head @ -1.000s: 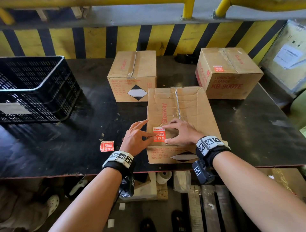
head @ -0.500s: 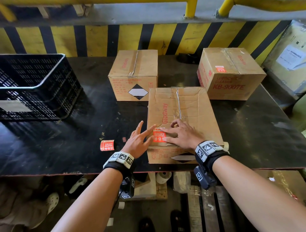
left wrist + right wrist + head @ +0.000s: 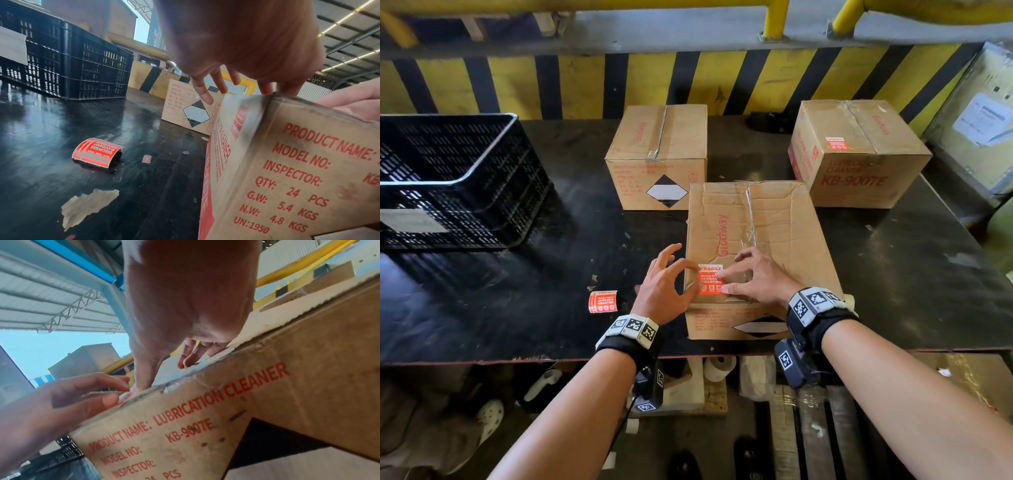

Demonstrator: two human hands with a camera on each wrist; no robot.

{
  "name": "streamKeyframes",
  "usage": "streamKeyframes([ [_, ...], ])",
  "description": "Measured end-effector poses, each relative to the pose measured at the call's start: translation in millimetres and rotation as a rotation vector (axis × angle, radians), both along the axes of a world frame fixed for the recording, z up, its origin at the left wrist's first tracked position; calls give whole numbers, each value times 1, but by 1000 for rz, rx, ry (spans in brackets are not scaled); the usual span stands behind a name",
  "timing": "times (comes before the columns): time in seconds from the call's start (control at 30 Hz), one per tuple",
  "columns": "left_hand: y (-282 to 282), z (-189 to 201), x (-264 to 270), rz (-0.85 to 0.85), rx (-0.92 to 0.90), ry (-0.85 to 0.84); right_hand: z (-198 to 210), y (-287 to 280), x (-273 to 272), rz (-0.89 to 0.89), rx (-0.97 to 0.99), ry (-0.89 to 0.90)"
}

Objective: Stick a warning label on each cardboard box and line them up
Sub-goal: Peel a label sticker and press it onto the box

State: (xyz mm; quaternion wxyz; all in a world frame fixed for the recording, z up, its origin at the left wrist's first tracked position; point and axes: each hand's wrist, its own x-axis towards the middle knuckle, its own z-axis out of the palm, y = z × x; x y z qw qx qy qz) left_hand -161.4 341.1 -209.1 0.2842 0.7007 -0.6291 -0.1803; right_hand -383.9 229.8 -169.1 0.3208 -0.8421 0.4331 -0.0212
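My right hand lies on top of the nearest cardboard box, fingers stretched out nearly flat, fingertips pressing the right edge of the red FRAGILE label stuck near the box's front left corner. My left hand hovers at that corner with fingers spread and gently bent, thumb and forefinger touching the box's top edge just left of the label; from the left wrist view the fingertips sit on the corner rim without pinching anything. This box stands at the front edge of the black table, its printed face reading LUBRICATION CLEANER KB-9007E.

Just left of my left hand, a curled strip of red labels lies on the table, with scraps of torn paper near it.

Farther back, a second cardboard box stands just behind the near one's left corner, showing no red label on its top. A third box sits back right, apart from both, with a red label on its top. A black plastic crate stands far left.
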Motion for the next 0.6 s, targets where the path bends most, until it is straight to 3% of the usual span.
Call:
streamKeyframes([
  [0.1,0,-9,3,-12,100,-6,-1,0,1,3,4,30],
  [0.6,-1,3,3,-46,254,-56,-3,1,0,21,-26,34],
])
